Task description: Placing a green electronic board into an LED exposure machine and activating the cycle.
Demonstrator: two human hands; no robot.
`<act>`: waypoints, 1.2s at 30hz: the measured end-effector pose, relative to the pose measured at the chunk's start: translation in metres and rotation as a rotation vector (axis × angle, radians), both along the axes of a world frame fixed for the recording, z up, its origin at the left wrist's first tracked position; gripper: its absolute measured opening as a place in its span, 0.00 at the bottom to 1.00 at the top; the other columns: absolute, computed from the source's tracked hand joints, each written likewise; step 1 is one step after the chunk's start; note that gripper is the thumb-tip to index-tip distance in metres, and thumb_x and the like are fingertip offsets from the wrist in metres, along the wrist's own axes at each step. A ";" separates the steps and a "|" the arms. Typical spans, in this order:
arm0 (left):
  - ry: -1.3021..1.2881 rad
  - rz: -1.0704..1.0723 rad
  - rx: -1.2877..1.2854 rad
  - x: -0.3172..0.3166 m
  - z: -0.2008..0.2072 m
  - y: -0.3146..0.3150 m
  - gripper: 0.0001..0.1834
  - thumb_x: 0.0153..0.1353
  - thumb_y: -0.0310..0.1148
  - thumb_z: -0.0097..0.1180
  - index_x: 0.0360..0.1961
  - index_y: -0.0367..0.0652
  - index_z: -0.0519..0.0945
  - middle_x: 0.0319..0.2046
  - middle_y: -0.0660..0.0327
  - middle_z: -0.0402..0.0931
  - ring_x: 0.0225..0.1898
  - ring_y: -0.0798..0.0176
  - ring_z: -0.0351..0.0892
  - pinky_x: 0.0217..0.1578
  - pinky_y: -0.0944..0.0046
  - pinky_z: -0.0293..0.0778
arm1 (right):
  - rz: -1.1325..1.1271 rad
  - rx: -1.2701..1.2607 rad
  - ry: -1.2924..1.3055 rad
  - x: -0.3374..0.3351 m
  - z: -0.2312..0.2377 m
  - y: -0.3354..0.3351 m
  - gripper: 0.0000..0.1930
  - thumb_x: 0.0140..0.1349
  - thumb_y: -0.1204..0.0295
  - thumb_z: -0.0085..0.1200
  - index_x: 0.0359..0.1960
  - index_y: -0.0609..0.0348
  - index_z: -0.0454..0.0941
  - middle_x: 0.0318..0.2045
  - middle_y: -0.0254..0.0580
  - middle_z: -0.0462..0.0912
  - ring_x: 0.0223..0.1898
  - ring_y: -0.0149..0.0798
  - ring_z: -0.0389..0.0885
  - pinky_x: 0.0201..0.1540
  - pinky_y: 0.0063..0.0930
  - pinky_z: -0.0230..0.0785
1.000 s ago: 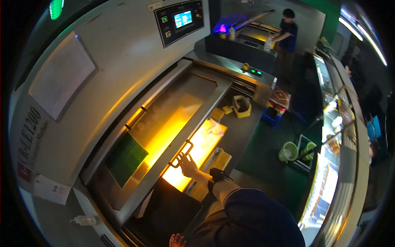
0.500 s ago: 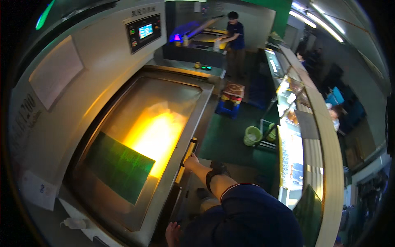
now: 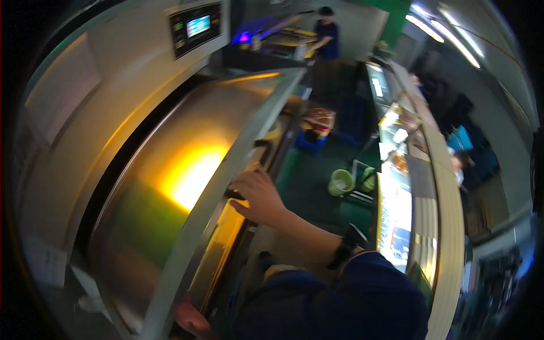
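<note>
A wide metal-framed lid point(image 3: 187, 249) with a clear, reflective middle stands tilted up along its right side over a machine bed. Near the middle of that raised edge is my right hand point(image 3: 258, 195), its fingers and thumb closed round a dark handle on the frame. At the near end of the same edge, low in the picture, my left hand point(image 3: 192, 318) touches the frame; blur and the frame hide its fingers. Under the lid lies a green sheet point(image 3: 141, 221), blurred, beside a bright yellow glow point(image 3: 198, 175).
A control panel point(image 3: 197, 29) with a lit screen sits on the machine's upright housing. At the far end a person point(image 3: 327, 37) in dark clothes works at another bench. To the right are a green bucket point(image 3: 341, 183), a blue crate point(image 3: 310, 141) and a long lit table point(image 3: 394, 221).
The lid's right side has risen from lying flat to tilted. My right hand has come up with it, and my left hand has moved onto the frame's near end.
</note>
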State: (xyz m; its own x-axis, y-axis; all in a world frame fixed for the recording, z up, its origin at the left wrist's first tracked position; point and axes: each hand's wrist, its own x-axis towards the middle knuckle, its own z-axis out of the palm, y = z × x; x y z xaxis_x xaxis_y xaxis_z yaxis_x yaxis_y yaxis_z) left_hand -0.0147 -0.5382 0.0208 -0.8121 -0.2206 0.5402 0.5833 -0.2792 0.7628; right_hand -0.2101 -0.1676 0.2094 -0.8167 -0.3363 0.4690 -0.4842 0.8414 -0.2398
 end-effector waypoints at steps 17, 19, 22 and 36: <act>-0.010 0.193 0.224 -0.066 0.207 0.020 0.50 0.61 0.67 0.50 0.73 0.42 0.56 0.72 0.47 0.54 0.73 0.42 0.53 0.71 0.39 0.50 | 0.157 0.032 -0.563 -0.181 -0.344 -0.091 0.40 0.51 0.41 0.64 0.63 0.47 0.72 0.60 0.50 0.74 0.66 0.50 0.68 0.67 0.48 0.59; 0.015 0.149 0.240 -0.075 0.217 0.014 0.49 0.61 0.67 0.50 0.73 0.43 0.56 0.72 0.46 0.54 0.73 0.41 0.52 0.71 0.38 0.49 | 0.008 -0.027 -0.673 -0.199 -0.340 -0.090 0.41 0.49 0.40 0.66 0.62 0.47 0.73 0.59 0.49 0.76 0.65 0.49 0.70 0.65 0.47 0.62; 0.124 -0.069 0.274 -0.091 0.233 0.009 0.48 0.62 0.64 0.50 0.72 0.40 0.57 0.72 0.44 0.54 0.73 0.41 0.51 0.72 0.36 0.42 | -0.213 -0.016 -0.832 -0.211 -0.332 -0.094 0.42 0.45 0.39 0.68 0.61 0.46 0.74 0.56 0.46 0.79 0.62 0.49 0.74 0.62 0.46 0.67; 0.120 0.031 0.002 -0.106 0.195 -0.035 0.53 0.62 0.65 0.52 0.73 0.37 0.50 0.73 0.46 0.49 0.74 0.44 0.49 0.72 0.34 0.46 | -0.026 -0.314 -1.231 -0.036 -0.319 -0.038 0.37 0.55 0.37 0.60 0.53 0.58 0.82 0.48 0.46 0.85 0.48 0.43 0.82 0.54 0.38 0.71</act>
State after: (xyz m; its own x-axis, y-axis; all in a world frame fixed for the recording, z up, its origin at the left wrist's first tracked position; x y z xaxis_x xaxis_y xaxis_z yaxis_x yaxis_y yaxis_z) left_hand -0.1210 -0.5735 0.2160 -0.7342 -0.2457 0.6329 0.6789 -0.2606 0.6864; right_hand -0.2465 -0.2056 -0.1100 -0.7726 -0.3258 -0.5449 0.2155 0.6728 -0.7078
